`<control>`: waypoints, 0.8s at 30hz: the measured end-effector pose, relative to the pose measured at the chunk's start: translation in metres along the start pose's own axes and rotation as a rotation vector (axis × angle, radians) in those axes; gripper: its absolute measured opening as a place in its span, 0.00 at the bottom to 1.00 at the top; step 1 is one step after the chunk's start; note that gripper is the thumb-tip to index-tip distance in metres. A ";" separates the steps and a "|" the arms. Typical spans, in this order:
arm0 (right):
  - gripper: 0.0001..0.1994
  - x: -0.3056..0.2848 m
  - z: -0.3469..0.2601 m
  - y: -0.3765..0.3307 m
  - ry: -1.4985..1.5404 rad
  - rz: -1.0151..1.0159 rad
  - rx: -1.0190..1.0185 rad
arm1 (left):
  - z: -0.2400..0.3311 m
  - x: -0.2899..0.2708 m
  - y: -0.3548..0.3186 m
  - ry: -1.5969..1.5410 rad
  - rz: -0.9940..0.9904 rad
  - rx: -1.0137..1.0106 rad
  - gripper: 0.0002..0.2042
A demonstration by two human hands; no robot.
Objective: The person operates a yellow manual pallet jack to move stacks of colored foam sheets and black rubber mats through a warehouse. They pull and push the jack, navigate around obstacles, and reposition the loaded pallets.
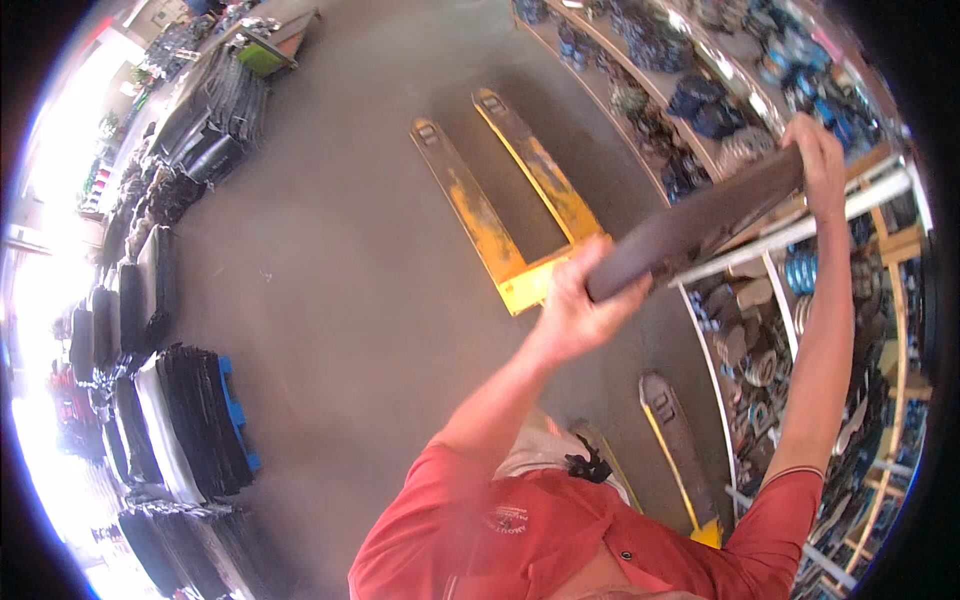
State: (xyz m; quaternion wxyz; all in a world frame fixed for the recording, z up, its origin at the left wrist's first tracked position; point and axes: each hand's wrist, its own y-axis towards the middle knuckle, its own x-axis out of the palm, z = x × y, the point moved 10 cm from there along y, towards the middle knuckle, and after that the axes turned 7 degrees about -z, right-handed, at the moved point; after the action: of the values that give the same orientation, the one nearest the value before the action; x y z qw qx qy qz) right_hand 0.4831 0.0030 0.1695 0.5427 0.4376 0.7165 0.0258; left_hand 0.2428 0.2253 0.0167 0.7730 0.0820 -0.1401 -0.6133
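Both my hands hold a long, flat, dark grey slab (700,220) that slants up to the right over the edge of a shelf rack (800,232). My left hand (575,305) grips its lower near end with the fingers wrapped around it. My right hand (822,160) presses on its upper far end, close to the shelf. My red sleeves come in from the lower edge. Whether the slab rests on the white shelf rail I cannot tell.
A yellow pallet jack (500,220) lies on the concrete floor just left of my left hand; another pallet jack (680,450) lies by my feet. Shelves of dark and blue bundled goods (700,100) run along the right. Stacks of dark goods (190,420), one on a blue pallet, line the left.
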 end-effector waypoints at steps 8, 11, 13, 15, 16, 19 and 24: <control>0.18 0.090 0.015 0.145 0.234 -0.010 -0.024 | 0.007 -0.045 0.073 0.064 -0.030 0.119 0.08; 0.18 0.127 0.015 0.194 0.259 0.009 -0.063 | -0.007 -0.095 0.100 0.124 0.085 0.005 0.07; 0.17 0.151 0.009 0.232 0.275 0.038 -0.108 | -0.008 -0.135 0.122 0.140 0.161 0.016 0.06; 0.16 0.177 0.000 0.268 0.284 0.050 -0.156 | -0.007 -0.175 0.143 0.164 0.286 0.097 0.07; 0.17 0.191 -0.007 0.289 0.276 0.054 -0.190 | -0.020 -0.201 0.152 0.090 0.390 0.018 0.07; 0.22 0.233 -0.028 0.337 0.251 0.143 -0.256 | -0.022 -0.280 0.182 0.122 0.439 0.043 0.04; 0.26 0.307 -0.065 0.430 0.083 -0.093 -0.358 | -0.012 -0.401 0.244 0.166 0.738 0.193 0.07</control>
State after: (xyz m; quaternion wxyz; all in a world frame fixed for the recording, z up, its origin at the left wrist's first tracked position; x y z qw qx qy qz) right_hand 0.6802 0.4979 0.1843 0.5824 0.2991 0.7417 0.1459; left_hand 0.3887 0.6713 0.0316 0.9391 0.1477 -0.1542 -0.2692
